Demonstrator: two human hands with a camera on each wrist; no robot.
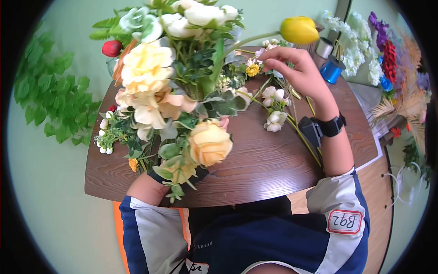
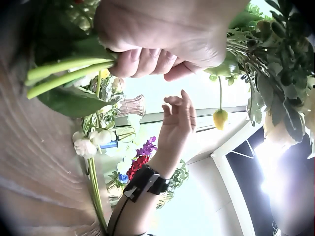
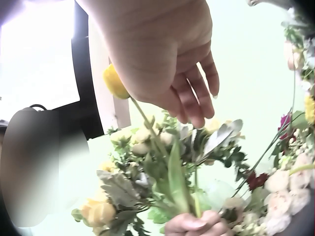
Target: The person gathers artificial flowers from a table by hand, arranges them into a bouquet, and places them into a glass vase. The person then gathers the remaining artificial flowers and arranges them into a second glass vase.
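Note:
My left hand [image 2: 157,37] grips the green stems [image 2: 69,73] of a large bouquet, fingers curled round them. In the head view that hand is hidden behind the blooms. The bouquet has a cream hydrangea-like bloom [image 1: 148,66], white flowers [image 1: 198,16], a peach-yellow rose [image 1: 210,142] and grey-green leaves. A yellow tulip [image 1: 299,30] sticks out on the right side on a long bent stem. Close below the tulip, my right hand [image 1: 296,73] is raised with relaxed, spread fingers and holds nothing. The right wrist view shows its fingers [image 3: 194,98] over the bouquet, apart from the tulip's stem.
Loose stems with whitish flowers [image 1: 275,109] lie on the brown wooden table [image 1: 260,160]. More small flowers [image 1: 107,132] lie at the left. A blue spool-like object [image 1: 331,71] stands at the back right. Colourful artificial flowers [image 1: 388,64] and a green vine [image 1: 45,91] flank the table.

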